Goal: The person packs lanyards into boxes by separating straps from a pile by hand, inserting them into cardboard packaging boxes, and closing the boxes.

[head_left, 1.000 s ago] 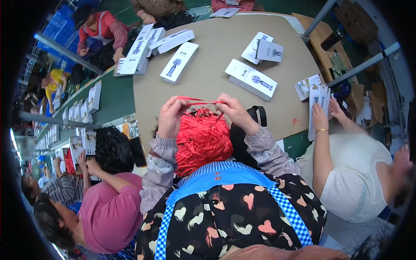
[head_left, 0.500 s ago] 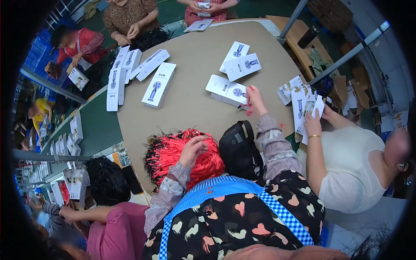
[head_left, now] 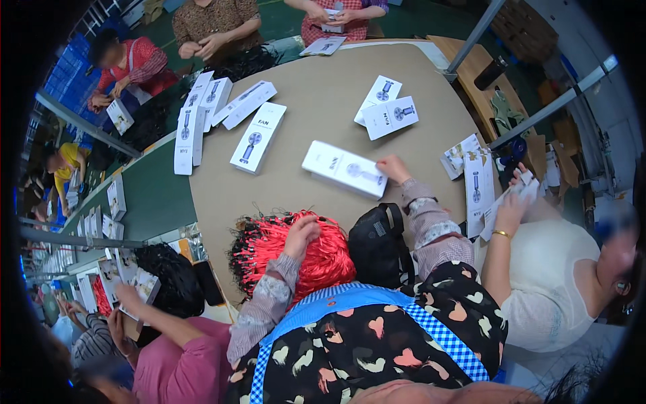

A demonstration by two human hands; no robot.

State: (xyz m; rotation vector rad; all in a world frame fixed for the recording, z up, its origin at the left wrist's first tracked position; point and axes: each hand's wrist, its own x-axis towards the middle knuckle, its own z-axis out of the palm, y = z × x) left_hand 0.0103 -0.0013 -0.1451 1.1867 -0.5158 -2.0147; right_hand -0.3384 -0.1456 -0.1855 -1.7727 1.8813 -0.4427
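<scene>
My right hand (head_left: 393,170) has its fingers closed on the right end of a long white carton (head_left: 343,170) with a small fan pictured on it. The carton is slanted and smeared by motion. My left hand (head_left: 301,237) hovers over a heap of red lanyards (head_left: 323,252) with black ends. Its fingers are loosely curled and apart, with nothing seen in them. Beside the heap lies a black bag (head_left: 377,246), just below my right forearm. Two more cartons overlap beyond my right hand, the upper one (head_left: 390,118) lying across the other.
Several white cartons (head_left: 258,138) lie at the left of the brown tabletop (head_left: 309,101). At my right a person in white (head_left: 545,269) handles papers near a carton stack (head_left: 474,192). A person in pink (head_left: 182,350) sits at my left, by a black bundle (head_left: 171,279). Others work across the table.
The carton under my right hand has shifted left and turned slightly. The red cord at my right fingers no longer shows. My left hand stays over the lanyards. The person at right has moved the papers.
</scene>
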